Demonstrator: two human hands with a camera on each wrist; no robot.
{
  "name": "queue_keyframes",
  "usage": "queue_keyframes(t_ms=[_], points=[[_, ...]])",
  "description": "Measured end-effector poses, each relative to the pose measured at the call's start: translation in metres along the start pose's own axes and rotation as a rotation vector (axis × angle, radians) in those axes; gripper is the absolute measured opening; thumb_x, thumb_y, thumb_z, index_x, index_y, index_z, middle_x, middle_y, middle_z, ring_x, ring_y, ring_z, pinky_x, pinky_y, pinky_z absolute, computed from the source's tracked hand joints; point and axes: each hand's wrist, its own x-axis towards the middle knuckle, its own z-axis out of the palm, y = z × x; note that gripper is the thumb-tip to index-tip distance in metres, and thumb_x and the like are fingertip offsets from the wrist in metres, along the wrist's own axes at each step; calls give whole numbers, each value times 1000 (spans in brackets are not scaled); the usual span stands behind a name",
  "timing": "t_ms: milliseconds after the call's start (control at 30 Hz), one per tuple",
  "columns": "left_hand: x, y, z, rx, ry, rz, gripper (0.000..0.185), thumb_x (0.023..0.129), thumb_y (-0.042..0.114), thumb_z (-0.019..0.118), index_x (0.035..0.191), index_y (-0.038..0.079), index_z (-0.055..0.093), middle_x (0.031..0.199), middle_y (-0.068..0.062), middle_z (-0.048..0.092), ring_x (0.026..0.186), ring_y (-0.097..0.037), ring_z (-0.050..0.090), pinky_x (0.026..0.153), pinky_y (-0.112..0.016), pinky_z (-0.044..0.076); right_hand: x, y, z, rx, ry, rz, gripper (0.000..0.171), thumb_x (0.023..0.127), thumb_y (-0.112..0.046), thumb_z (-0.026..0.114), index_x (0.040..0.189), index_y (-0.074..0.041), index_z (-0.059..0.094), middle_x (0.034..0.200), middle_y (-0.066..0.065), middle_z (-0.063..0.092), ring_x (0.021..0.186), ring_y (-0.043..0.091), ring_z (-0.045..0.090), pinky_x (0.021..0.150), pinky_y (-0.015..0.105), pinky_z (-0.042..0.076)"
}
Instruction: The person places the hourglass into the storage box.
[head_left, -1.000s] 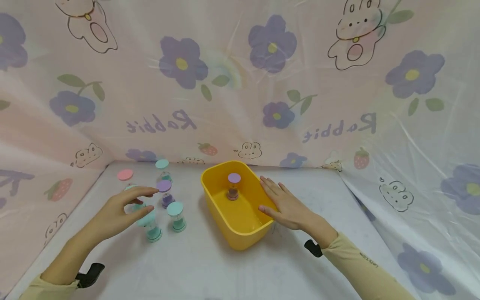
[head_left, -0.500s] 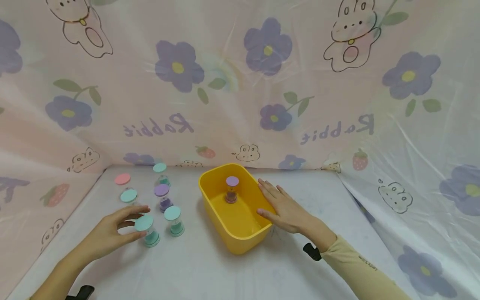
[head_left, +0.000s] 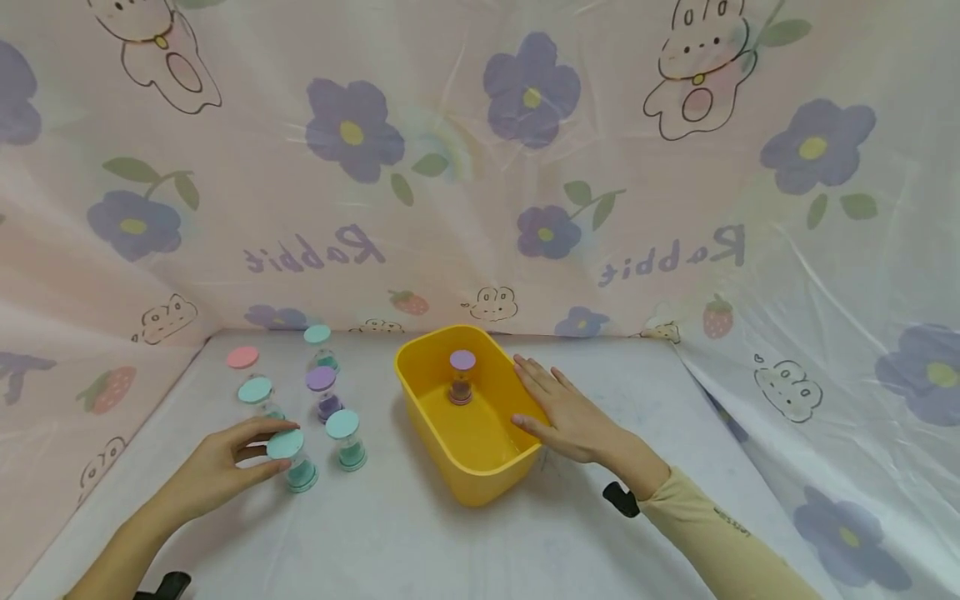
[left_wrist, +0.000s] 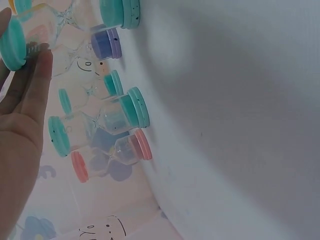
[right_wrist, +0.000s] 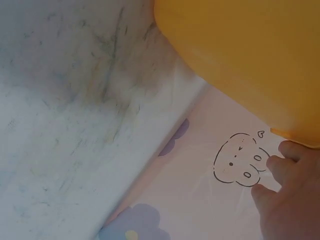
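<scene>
The left hand [head_left: 221, 462] has its thumb and fingers clamped on the round cap of a teal-capped, clear-glass hourglass with teal sand [head_left: 297, 461]; that hourglass appears to stand upright on the white tabletop [head_left: 405, 550], nearest the person of the group; the step in hand looks like securing the grip before any lift.

Just beside it, toward the bin, stands a second teal-capped glass hourglass [head_left: 347, 442]; beyond are a purple-capped glass hourglass with purple sand [head_left: 326, 397], a teal-capped glass hourglass just past the fingers [head_left: 257, 390], a pink-capped glass hourglass [head_left: 243, 358] and a teal-capped glass hourglass at the back [head_left: 318, 337]; the next move calls, I judge, for a firm pinch and a straight rise, so that the base clears these close neighbours.

Farther right sits a deep yellow oblong bin with rounded corners [head_left: 476, 490], holding one lilac-capped hourglass with brownish sand [head_left: 461, 382], upright near its far end; the right hand [head_left: 568, 421] lies along the bin's right rim, fingers extended rather than curled, thumb apart and over the inside; it seems to steady the bin.
</scene>
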Motion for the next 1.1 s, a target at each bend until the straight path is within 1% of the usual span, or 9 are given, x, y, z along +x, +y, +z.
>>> queue_keyframes(t_ms=[233,433,533,700,767,867,1000,1100], points=[[-2,-1,1,13,23,-31,45,89,10,83,131,9,68,127,-10,67,105,3,65,87,-14,56,2,0,0,4,4,3,80,107,-51,48,166,-5,18,174,8,15,159,29,16,128,56,9],[-3,0,1,25,47,-24,44,88,8,84,130,8,70,124,-5,69,104,4,64,86,-14,56,1,0,2,3,6,-2,80,108,-52,47,166,-4,18,174,8,14,159,29,16,128,58,10],[-2,4,-2,47,56,-16,44,88,8,84,130,9,70,123,-3,69,102,2,66,85,-14,56,0,0,3,10,4,1,80,108,-52,47,166,-4,18,174,8,14,159,29,15,128,57,9],[1,14,-12,81,72,-7,45,88,9,84,131,12,70,125,7,69,99,0,67,84,-12,55,-1,1,4,13,8,0,80,108,-51,47,166,-4,18,174,8,14,159,29,15,128,57,9],[4,17,-15,84,85,9,46,87,8,84,131,12,71,124,13,68,99,1,66,84,-11,54,-1,1,4,12,13,-4,80,108,-51,47,165,-4,18,174,8,15,159,29,16,128,58,10],[8,22,-21,81,107,44,46,86,3,84,130,10,70,124,16,66,98,2,66,84,-10,53,-1,1,4,15,18,-7,80,108,-51,47,165,-3,19,173,8,15,159,30,17,128,58,11],[17,31,-29,86,129,99,47,86,-2,83,130,8,70,124,19,65,99,4,64,86,-8,52,0,2,5,11,18,-3,80,108,-52,47,166,-4,18,174,8,15,159,29,16,128,57,10],[26,39,-34,84,149,145,47,85,-6,82,129,5,70,123,18,66,100,4,63,87,-8,51,0,3,4,7,17,-1,80,108,-52,46,166,-5,17,174,7,14,159,29,15,128,57,9]])
